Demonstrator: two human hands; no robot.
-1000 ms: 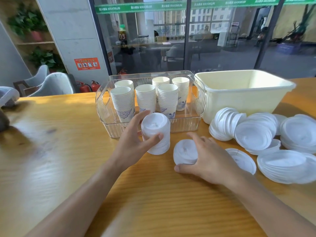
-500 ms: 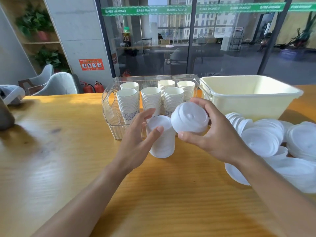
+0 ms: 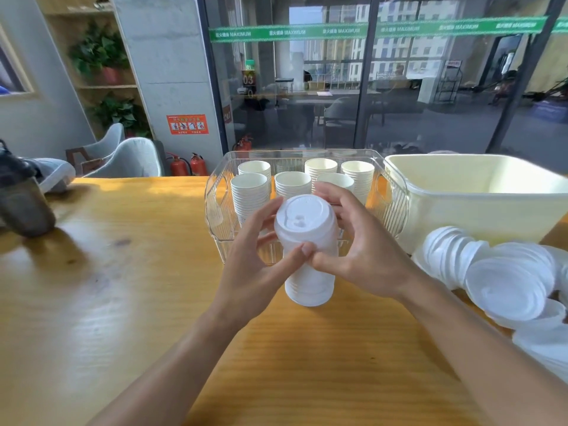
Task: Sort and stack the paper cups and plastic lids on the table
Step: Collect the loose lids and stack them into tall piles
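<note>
A tall stack of white plastic lids (image 3: 307, 241) stands on the wooden table (image 3: 123, 287) in front of me. My left hand (image 3: 255, 265) grips the stack from the left, thumb across its front. My right hand (image 3: 359, 250) wraps it from the right, fingers curled behind the top lid. Several stacks of paper cups (image 3: 249, 192) stand in a clear plastic bin (image 3: 215, 207) just behind. Loose white lids (image 3: 504, 284) lie heaped on the table at the right.
A cream plastic tub (image 3: 479, 204) sits right of the clear bin. A dark bottle (image 3: 21, 201) stands at the table's left edge, with chairs (image 3: 129, 161) beyond it. A glass wall runs behind the table.
My right hand picked up lids from the table, carried them over and set them on top of the stack. Both hands now hold the taller stack.
</note>
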